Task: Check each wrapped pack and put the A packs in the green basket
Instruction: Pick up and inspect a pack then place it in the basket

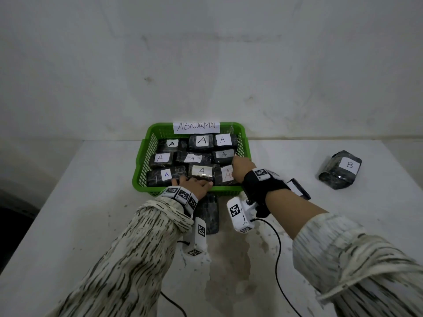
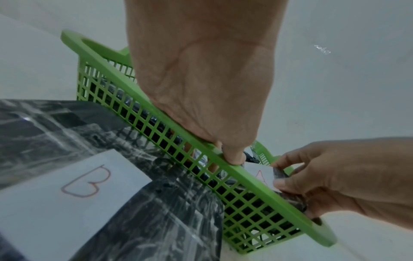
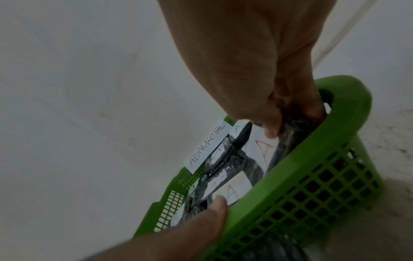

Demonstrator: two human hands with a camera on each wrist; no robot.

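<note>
Green basket (image 1: 140, 166) sits on the white table (image 1: 68, 202) against the wall; lattice plastic walls, solid rim, cut-out handles at both ends. A paper sign reading "ABNORMAL" (image 1: 196, 127) is stuck on the basket's far rim.

Inside the basket: nine wrapped packs in three rows, each a dark block in glossy clear film with a white paper label showing a handwritten "A". Ink differs between labels: black on most, blue on the near-left one, red on the near-right one.

Right hand (image 1: 242, 168) reaches over the basket's near-right corner. Thumb and fingers are curled onto the red-A pack (image 1: 225, 175) and pinching its wrapped end; the pack lies in the basket's near-right corner, touching the neighbouring A pack (image 1: 201, 171).

Left hand (image 1: 194, 185) lies over the basket's near rim, fingers draped inward, fingertips on the packs of the near row. Fingers look roughly straight, nothing grasped.

Outside the basket: a pack with a red "B" label (image 2: 85, 183) lies on the table right against the near wall, below the left wrist. Another pack with a black "B" label (image 1: 340, 169) sits well to the right of the basket, clear of it. Same dark wrap and film on both.
</note>
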